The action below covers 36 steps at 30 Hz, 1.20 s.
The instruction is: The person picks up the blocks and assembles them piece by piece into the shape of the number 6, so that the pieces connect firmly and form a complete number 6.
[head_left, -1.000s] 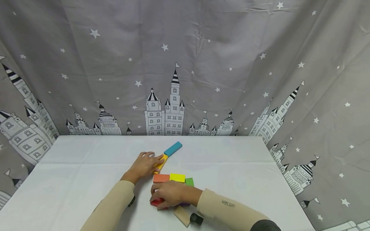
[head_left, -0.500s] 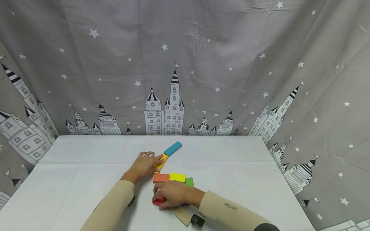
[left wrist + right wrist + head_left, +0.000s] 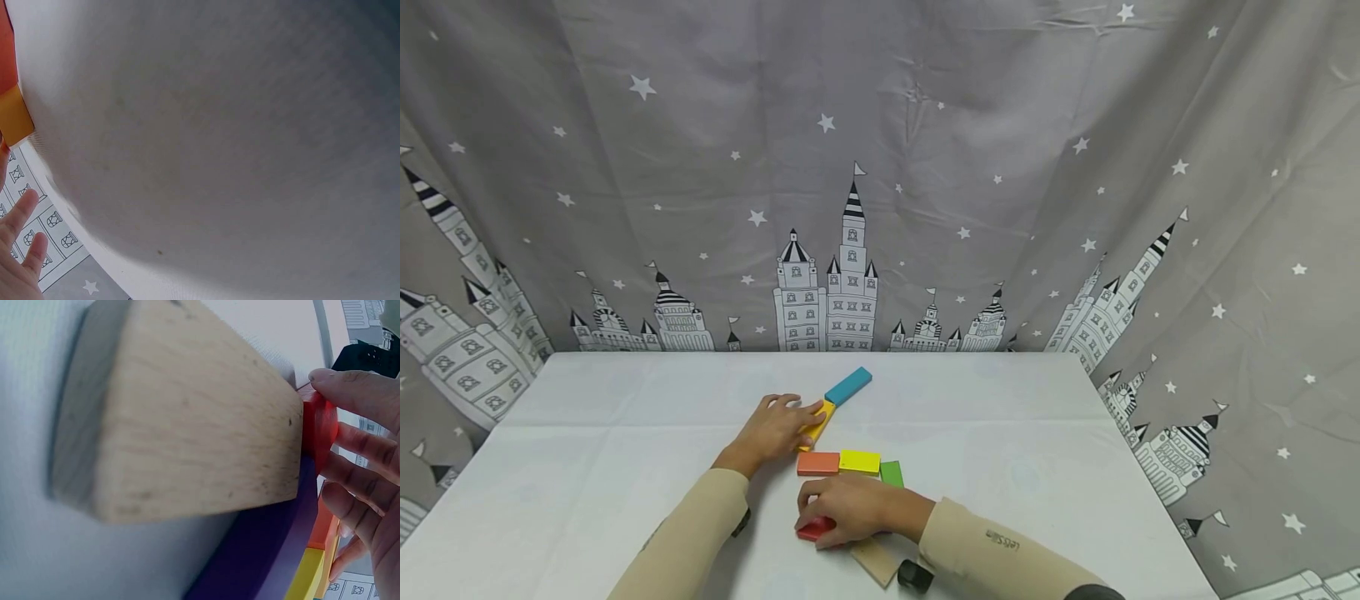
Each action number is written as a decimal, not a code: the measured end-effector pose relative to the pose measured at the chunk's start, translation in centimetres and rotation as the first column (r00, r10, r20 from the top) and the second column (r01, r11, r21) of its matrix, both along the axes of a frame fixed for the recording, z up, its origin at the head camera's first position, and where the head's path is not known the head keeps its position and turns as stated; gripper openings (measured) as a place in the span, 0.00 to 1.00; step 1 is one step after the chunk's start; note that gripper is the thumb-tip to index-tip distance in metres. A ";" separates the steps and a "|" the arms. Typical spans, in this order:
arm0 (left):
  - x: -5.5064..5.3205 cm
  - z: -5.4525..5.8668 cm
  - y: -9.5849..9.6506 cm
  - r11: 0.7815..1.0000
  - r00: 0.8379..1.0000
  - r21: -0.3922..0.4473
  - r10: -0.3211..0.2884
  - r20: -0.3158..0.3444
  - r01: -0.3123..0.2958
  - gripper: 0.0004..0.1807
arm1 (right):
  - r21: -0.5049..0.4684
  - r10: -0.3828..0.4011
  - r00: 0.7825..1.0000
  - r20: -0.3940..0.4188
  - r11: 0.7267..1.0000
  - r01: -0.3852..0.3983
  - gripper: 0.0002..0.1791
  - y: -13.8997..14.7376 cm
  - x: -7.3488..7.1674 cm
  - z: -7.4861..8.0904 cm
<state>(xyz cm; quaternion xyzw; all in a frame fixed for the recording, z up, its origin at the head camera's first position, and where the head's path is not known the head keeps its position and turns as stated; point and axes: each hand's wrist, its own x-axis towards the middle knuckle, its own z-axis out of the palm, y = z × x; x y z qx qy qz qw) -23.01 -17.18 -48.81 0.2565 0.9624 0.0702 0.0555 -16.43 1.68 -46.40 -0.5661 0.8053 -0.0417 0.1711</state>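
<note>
My right hand [image 3: 853, 508] pinches the red block [image 3: 815, 528], nearer me than the orange block [image 3: 817, 464]; my left hand [image 3: 777, 429] pinches the amber block [image 3: 820, 426] just beyond it. Best nudge red gently, keeping it flat.

- My head view looks forward and down, table [image 3: 1000, 475] low in frame.
- My left-wrist view faces it closely.
- My right-wrist view crowds the wooden block [image 3: 200, 431], sharing the red block [image 3: 817, 528] with the head view.

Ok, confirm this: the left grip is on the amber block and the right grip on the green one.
Not quite: the right grip is on the red block, not green, as the head view shows. The left grip is on the amber block.
</note>
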 end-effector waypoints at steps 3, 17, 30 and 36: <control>0.0 0.0 0.0 1.000 1.000 -0.002 0.004 0.005 -0.004 0.30 | -0.002 -0.006 1.000 0.023 1.000 0.006 0.17 0.1 0.0 0.0; 0.1 0.1 0.3 1.000 0.999 -0.005 0.024 0.026 -0.024 0.30 | -0.022 0.002 1.000 0.021 1.000 -0.002 0.19 2.2 0.0 1.0; -0.1 0.2 0.2 0.999 0.998 -0.025 0.042 0.054 -0.041 0.30 | 0.019 0.249 0.967 -0.058 0.969 -0.248 0.19 6.6 0.9 1.8; 0.0 0.1 0.3 0.999 0.998 -0.013 0.040 0.049 -0.040 0.30 | 0.059 0.280 0.958 -0.067 0.959 -0.276 0.18 7.2 1.1 1.2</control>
